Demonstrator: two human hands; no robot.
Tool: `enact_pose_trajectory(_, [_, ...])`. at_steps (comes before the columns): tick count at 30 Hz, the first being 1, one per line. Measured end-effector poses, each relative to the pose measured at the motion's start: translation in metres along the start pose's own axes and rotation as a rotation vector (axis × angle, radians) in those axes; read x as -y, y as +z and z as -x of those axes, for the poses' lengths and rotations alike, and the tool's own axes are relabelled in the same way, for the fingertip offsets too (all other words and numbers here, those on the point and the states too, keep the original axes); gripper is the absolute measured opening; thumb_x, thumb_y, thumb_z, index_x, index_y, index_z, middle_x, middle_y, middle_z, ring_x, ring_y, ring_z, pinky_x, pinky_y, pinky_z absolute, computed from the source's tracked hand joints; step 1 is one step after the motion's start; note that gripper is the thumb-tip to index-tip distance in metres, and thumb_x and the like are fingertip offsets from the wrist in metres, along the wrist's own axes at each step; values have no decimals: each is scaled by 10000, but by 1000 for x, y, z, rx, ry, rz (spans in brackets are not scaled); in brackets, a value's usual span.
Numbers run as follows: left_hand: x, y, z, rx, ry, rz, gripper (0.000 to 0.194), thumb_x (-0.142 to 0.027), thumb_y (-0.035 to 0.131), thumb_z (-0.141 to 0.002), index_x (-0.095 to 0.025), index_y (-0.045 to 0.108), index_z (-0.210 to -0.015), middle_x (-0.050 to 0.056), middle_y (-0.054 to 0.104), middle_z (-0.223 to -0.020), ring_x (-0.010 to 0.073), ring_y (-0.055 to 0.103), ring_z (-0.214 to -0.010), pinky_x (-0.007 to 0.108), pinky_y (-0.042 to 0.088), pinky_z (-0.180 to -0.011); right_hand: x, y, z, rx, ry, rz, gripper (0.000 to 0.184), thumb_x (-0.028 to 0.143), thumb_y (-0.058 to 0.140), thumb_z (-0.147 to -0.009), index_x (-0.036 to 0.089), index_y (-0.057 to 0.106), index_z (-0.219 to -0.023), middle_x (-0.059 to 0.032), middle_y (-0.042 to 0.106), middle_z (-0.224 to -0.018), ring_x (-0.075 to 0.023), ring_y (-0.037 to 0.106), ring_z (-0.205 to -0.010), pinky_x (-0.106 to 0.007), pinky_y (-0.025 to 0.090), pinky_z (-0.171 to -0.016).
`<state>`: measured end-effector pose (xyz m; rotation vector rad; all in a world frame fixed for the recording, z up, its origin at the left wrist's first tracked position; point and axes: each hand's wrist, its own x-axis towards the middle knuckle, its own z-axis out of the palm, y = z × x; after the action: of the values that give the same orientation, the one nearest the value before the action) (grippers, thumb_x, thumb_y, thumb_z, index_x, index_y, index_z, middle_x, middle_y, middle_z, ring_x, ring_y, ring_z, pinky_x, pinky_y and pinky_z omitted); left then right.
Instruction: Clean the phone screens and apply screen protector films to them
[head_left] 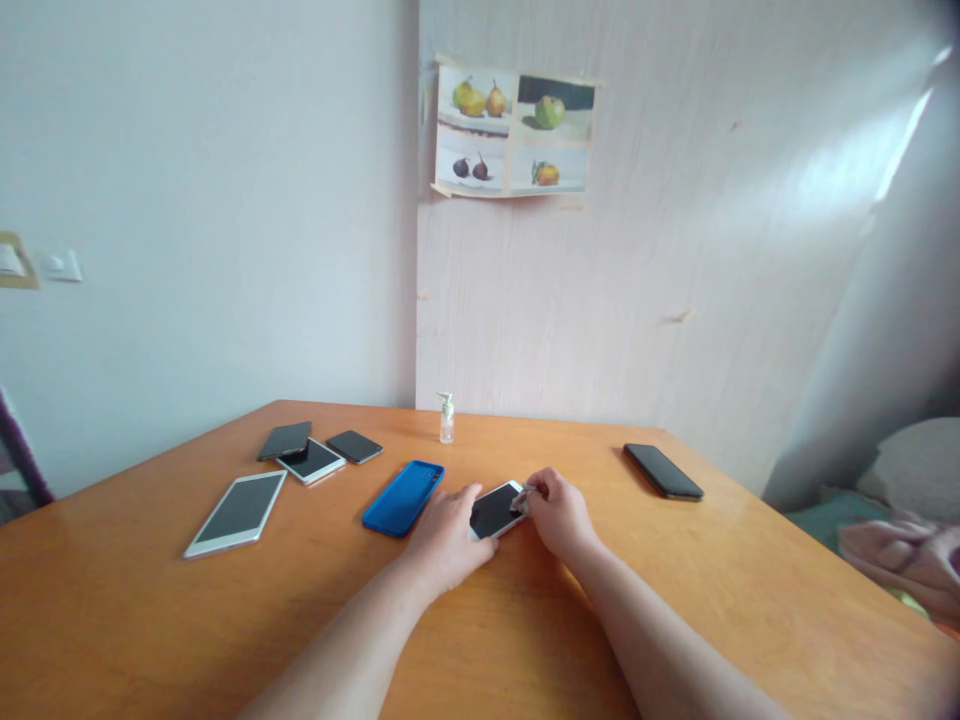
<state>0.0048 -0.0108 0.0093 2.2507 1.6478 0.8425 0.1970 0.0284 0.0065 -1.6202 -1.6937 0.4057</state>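
A white smartphone [492, 512] with a dark screen lies on the table in front of me. My left hand [448, 540] grips its near left end, thumb along the near edge and fingers at the far edge. My right hand [559, 512] is closed in a pinch at the phone's right end. From its fingertips a small crumpled whitish wipe [519, 499] sticks out and touches the screen; whether it is cloth or tissue I cannot tell. Just left of my left hand is a blue phone case [403, 499], inner side up.
A clear pump bottle [447, 422] stands at the back of the wooden table [465, 660]. On the left lie a white tablet [238, 512], a white phone [313, 461] under the corner of a dark phone [285, 440], and another dark phone [355, 446]. A black phone [663, 471] lies right.
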Motion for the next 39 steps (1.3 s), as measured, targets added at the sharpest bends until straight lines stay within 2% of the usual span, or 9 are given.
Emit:
enact_pose_trajectory(9, [5,-3,-2,23,-41,22,756,-461,714,-693,-188,478,-1356,130,592,-1322,309,513,-1237,362,385,-1009,-2,-1,0,37,-30,110,153,237,518,-829,213,653,-896,-43,663,-927,-165,598,-865,-244,405,-742])
enact_pose_trajectory(15, [15,-6,-7,-54,-177,40,435,-398,497,-880,-161,539,-1242,155,647,-1218,271,585,-1154,342,418,-946,-11,3,-4,-30,-29,136,150,209,533,-811,215,631,-924,-51,652,-939,-176,603,-875,-251,410,-727])
enact_pose_trajectory(17, [14,-9,-5,-49,-196,33,447,-446,562,-830,-186,559,-1193,138,655,-1185,280,588,-1135,340,423,-928,-15,4,-6,-58,-32,131,139,192,535,-801,212,620,-908,-49,651,-927,-177,604,-865,-252,415,-722])
enact_pose_trajectory(21, [6,-19,5,7,-164,-18,643,-510,739,-610,-218,569,-1157,118,619,-1217,329,531,-1180,360,410,-936,-16,3,-6,-37,-54,147,155,161,514,-797,201,649,-862,-50,645,-905,-174,600,-836,-255,421,-729])
enact_pose_trajectory(28, [5,-21,7,28,-90,-76,380,-340,728,-575,-231,578,-907,85,636,-1021,307,592,-990,333,439,-752,8,-8,8,121,-182,298,254,234,494,-865,253,724,-972,-54,690,-1000,-223,584,-1018,-298,415,-853])
enact_pose_trajectory(31, [7,-18,6,12,-77,-75,400,-344,727,-585,-228,585,-941,89,641,-1029,308,594,-991,339,441,-773,29,-7,28,269,-328,292,309,314,441,-930,300,700,-1099,-42,679,-1157,-238,529,-1194,-345,373,-984])
enact_pose_trajectory(34, [9,-16,7,-7,-71,-47,468,-333,702,-629,-227,582,-1069,102,643,-1088,315,584,-1035,358,445,-833,45,-4,45,472,-453,233,401,397,329,-987,349,609,-1268,-18,566,-1375,-263,343,-1388,-480,223,-1121])
enact_pose_trajectory(36, [10,-16,7,-6,-69,-29,487,-331,692,-643,-227,577,-1104,105,641,-1110,316,582,-1042,365,446,-846,46,-4,48,551,-450,235,437,440,287,-996,357,552,-1334,-14,481,-1459,-279,241,-1439,-569,115,-1141])
enact_pose_trajectory(39, [9,-18,7,10,-61,-6,507,-354,729,-597,-228,585,-1066,98,641,-1097,317,580,-1045,354,450,-833,34,-6,38,505,-318,330,454,462,286,-992,346,533,-1354,-15,426,-1496,-305,164,-1460,-652,48,-1117])
